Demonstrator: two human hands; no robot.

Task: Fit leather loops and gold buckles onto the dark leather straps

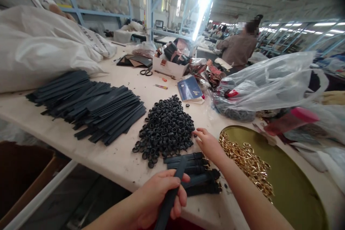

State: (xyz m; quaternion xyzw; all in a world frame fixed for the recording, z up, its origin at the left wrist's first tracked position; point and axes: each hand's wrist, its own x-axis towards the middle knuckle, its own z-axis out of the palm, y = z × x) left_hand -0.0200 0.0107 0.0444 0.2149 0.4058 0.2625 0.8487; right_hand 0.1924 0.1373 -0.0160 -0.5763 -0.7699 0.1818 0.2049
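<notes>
My left hand (164, 190) grips a dark strap (172, 190) between thumb and fingers, in front of the table's near edge. My right hand (208, 143) reaches over the table to the right edge of a heap of small black strap loops (168, 125). Its fingers are stretched out and slightly apart, with a small dark piece just under the tips; nothing is visibly held. Finished-looking dark straps with gold-coloured hardware at their ends (201, 178) lie in a stack between my hands.
Flat dark strips (91, 104) lie piled at left beside a white sack (40, 43). On the right, an olive tray (293, 172) holds gold-coloured buckles (250, 161). Farther back are scissors (146, 72), a blue booklet (190, 89), a white box (167, 66) and plastic bags (269, 82). A person (237, 48) stands beyond.
</notes>
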